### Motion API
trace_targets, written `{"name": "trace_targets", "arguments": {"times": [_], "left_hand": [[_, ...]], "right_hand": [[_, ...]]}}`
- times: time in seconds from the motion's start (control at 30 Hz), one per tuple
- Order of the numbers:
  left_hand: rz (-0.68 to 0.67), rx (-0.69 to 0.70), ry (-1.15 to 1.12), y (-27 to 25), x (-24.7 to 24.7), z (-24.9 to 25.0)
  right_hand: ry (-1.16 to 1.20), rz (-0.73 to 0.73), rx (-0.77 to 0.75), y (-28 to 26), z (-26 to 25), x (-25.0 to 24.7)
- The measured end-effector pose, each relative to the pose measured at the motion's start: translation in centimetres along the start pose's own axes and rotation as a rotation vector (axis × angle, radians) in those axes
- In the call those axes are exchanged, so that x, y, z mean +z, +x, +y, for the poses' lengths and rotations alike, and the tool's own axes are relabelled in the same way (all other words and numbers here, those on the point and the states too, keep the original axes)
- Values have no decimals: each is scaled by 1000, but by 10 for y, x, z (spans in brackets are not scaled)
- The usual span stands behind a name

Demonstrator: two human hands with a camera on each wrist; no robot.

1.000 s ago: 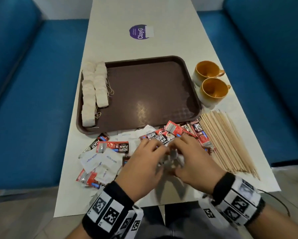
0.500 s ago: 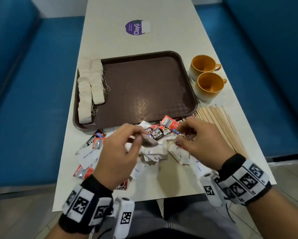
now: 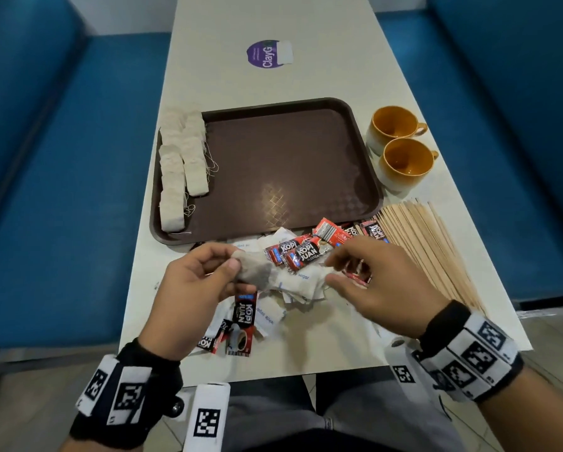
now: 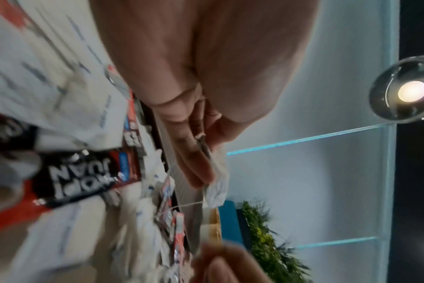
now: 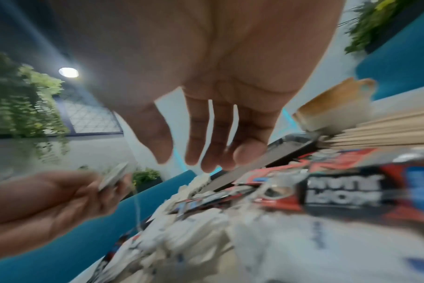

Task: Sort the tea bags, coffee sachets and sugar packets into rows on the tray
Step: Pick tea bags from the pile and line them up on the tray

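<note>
My left hand [image 3: 236,261] pinches a pale tea bag [image 3: 255,272] just above the loose pile; in the left wrist view the tea bag [image 4: 217,184] sits between thumb and fingers, its string trailing down. My right hand [image 3: 330,270] hovers over the pile with relaxed fingers [image 5: 206,145], holding nothing. The pile mixes red-and-black coffee sachets [image 3: 301,254] and white sugar packets [image 3: 303,283] on the table in front of the brown tray [image 3: 289,164]. Several tea bags [image 3: 182,158] lie in two rows along the tray's left side.
Two orange cups [image 3: 400,132] stand right of the tray. A fan of wooden stirrers [image 3: 430,249] lies beside my right hand. A purple sticker [image 3: 267,53] marks the far table. Blue benches [image 3: 61,190] flank both sides; the table's front edge is near my wrists.
The hands, together in the pile before, have parted. My left hand has lifted a tea bag up and left; my right hand has drawn back to the right.
</note>
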State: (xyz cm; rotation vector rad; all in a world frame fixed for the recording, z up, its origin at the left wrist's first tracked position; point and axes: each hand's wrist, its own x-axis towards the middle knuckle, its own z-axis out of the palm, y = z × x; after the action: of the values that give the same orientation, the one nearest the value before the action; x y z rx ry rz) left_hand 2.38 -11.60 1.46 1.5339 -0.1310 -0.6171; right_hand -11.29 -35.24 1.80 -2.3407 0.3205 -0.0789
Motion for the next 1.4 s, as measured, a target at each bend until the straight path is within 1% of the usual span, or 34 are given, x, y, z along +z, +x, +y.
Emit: {"name": "trace_targets", "arguments": {"times": [0.1,0.17,0.23,0.33,0.4,0.47,0.53,0.6,0.67,0.73,0.8,0.87,0.93,1.0,1.1,1.2,1.27,1.3,1.4], "left_hand": [[-118,45,-28,-1,15,4],[-161,74,-11,-1,23,6],[-168,80,-9,0,28,8],[-179,59,-6,2,29,7],[-197,45,48,2,26,5],[-184,84,159,2,16,2],[-117,153,314,3,1,1],[-29,214,536,4,-16,1],[-7,276,811,3,-31,-1],[-74,313,969,-1,-42,-7],[-211,313,1022,-8,-48,-14],[-331,292,1064,-14,-49,-20],[-382,312,1141,-17,-45,-25],[-407,362,1227,-18,-40,-31],[-376,408,1261,-17,-38,-36],[-331,404,1227,-15,-45,-36],[-305,377,1209,-13,-50,-35],[-294,366,1206,-12,-52,-35],[-262,382,1202,-10,-52,-35]], "right_hand": [[96,-48,-141,5,-19,16],[165,-39,-159,10,-26,23],[210,7,-135,15,-28,25],[322,44,-51,18,-27,22],[403,62,-15,18,-30,18],[468,85,11,18,-33,11],[473,122,33,21,-33,4],[382,156,42,24,-28,-2],[224,167,20,27,-22,-5],[89,158,-32,30,-21,-8],[59,144,-76,28,-22,-11],[83,119,-100,27,-27,-13],[129,81,-110,26,-32,-12],[184,-29,-90,27,-34,-11],[92,-268,-85,28,-32,-1],[-3,-401,-156,27,-37,17],[-108,-474,-206,28,-40,32],[-168,-495,-204,29,-41,38],[-257,-480,-176,31,-43,43]]}}
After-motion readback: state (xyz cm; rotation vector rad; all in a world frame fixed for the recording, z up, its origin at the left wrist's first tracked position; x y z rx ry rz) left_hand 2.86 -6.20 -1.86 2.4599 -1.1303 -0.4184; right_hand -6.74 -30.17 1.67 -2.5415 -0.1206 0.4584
